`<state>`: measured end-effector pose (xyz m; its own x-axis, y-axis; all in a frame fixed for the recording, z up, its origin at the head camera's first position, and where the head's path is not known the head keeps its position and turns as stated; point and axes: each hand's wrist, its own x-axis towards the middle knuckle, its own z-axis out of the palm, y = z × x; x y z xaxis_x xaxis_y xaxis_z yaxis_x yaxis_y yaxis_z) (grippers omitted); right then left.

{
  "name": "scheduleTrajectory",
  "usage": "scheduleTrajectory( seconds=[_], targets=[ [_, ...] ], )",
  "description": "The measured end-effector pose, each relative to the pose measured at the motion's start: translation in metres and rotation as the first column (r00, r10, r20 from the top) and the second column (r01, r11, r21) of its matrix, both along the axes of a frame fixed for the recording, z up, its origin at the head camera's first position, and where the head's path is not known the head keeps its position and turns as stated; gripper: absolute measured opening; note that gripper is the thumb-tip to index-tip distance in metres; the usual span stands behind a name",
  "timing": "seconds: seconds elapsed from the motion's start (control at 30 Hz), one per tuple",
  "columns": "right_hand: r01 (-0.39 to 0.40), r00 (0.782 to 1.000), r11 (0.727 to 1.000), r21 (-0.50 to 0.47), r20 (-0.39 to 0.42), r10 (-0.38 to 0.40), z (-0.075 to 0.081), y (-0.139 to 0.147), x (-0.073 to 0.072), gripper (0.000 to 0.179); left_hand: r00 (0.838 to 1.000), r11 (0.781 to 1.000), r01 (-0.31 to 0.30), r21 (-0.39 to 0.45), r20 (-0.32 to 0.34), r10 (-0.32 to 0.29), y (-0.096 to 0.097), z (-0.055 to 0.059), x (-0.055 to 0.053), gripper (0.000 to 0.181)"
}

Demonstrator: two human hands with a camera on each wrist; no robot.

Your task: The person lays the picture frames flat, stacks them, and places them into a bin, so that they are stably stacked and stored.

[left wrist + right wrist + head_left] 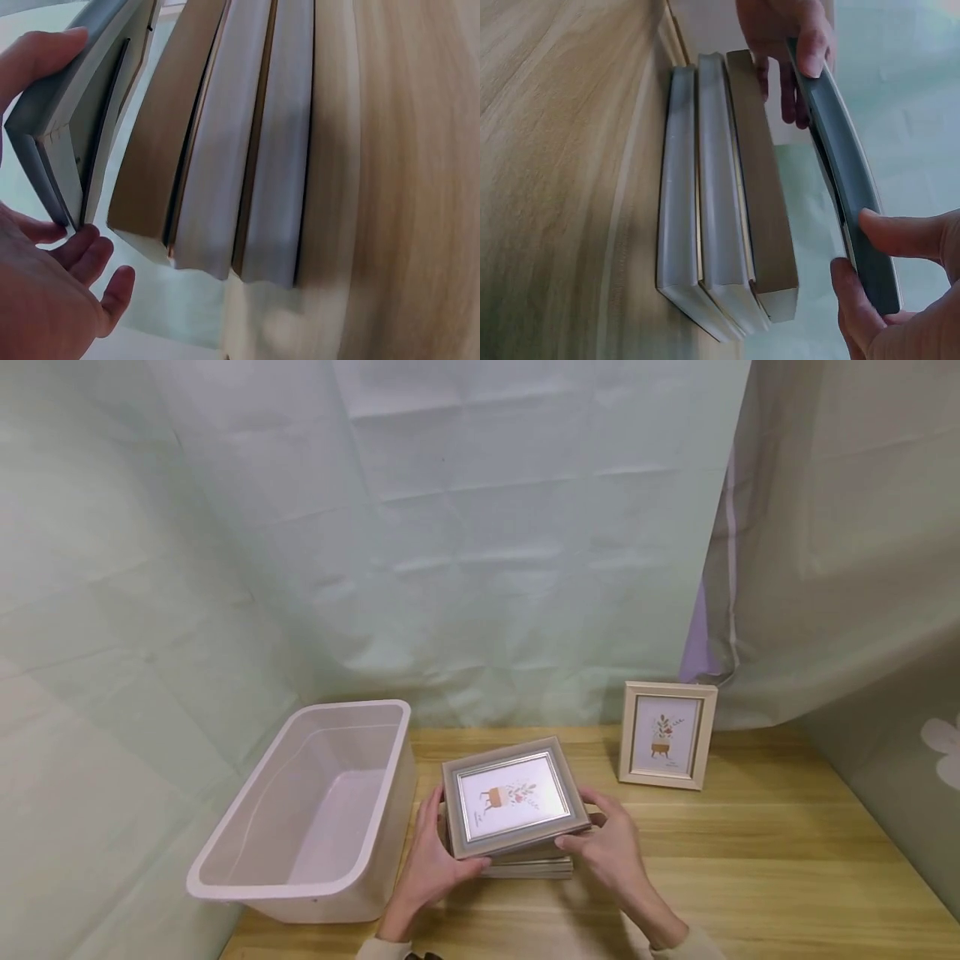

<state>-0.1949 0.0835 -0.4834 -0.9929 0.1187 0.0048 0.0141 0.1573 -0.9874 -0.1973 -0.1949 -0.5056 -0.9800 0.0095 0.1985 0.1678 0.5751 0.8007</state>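
The fingers of the left hand (437, 860) and the right hand (613, 843) grasp the grey frame (516, 797) above 3 stacked frames (531, 867), right of the bin (277, 891), while 1 beige frame (667, 735) already stands far right, so 3 probably remain waiting.

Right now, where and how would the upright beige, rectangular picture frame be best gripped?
Probably by its right side rail, from the right, pinching front to back: the frame stands upright, and bare wooden tabletop lies beside that narrow rail.

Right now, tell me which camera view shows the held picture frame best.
The head view: it shows the front of the held picture frame, print included. Both wrist views show mainly its sides, print hidden.
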Motion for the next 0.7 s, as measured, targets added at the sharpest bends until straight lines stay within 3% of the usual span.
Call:
scheduleTrajectory(
  seconds=[0.07,0.33,0.43,0.7],
  targets=[
    [0.001,1.0,0.999,0.04,-0.009,-0.001,-0.002,-0.002,-0.001,0.093,1.0,1.0,0.0,0.009,-0.026,0.001,-0.002,-0.004,-0.002,0.142],
    [-0.015,1.0,0.998,0.067,-0.023,0.016,-0.012,-0.009,-0.006,0.089,0.987,0.998,-0.016,-0.066,-0.16,0.005,-0.014,-0.04,-0.017,0.146],
    [-0.013,1.0,0.996,0.088,-0.025,0.015,-0.014,-0.01,-0.007,0.088,0.989,0.997,-0.027,-0.07,-0.147,0.016,-0.016,-0.045,-0.019,0.148],
    [-0.008,1.0,0.989,0.146,-0.025,0.012,-0.018,-0.013,-0.009,0.086,0.994,0.997,-0.022,-0.07,-0.107,0.014,-0.017,-0.045,-0.02,0.148]
  ],
)
